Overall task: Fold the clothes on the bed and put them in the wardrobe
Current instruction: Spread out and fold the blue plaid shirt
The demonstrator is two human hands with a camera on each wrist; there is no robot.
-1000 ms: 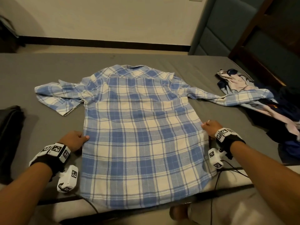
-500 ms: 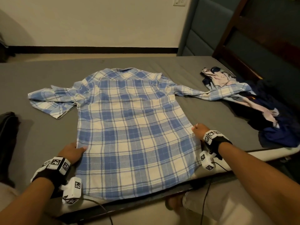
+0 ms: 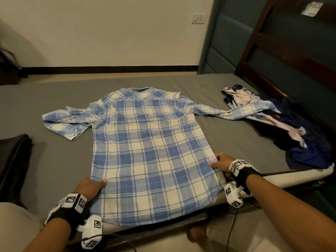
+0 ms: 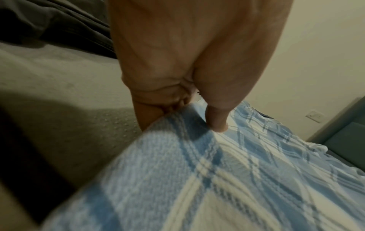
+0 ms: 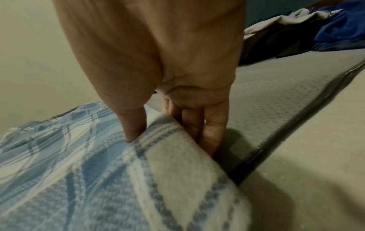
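A blue and white plaid shirt point(image 3: 145, 148) lies spread back-up on the grey bed point(image 3: 54, 155), its hem hanging over the near edge. My left hand point(image 3: 91, 186) pinches the shirt's left side seam, thumb on top and fingers under the cloth point(image 4: 197, 156). My right hand point(image 3: 221, 163) pinches the right side seam the same way, thumb on the plaid cloth point(image 5: 98, 156) and fingers point(image 5: 199, 128) tucked beneath the edge. The left sleeve point(image 3: 67, 122) is folded near the body; the right sleeve point(image 3: 236, 111) stretches out onto a clothes pile.
A heap of dark blue and pale clothes point(image 3: 291, 135) lies at the bed's right side by the wooden headboard point(image 3: 272, 51). A black cushion point(image 3: 12, 160) rests at the left edge. The bed's near rim point(image 3: 272, 180) runs just below my wrists.
Both hands have slid down the shirt's sides toward the hem and now pinch its side seams. The head view has lifted a little and shows more of the wall.
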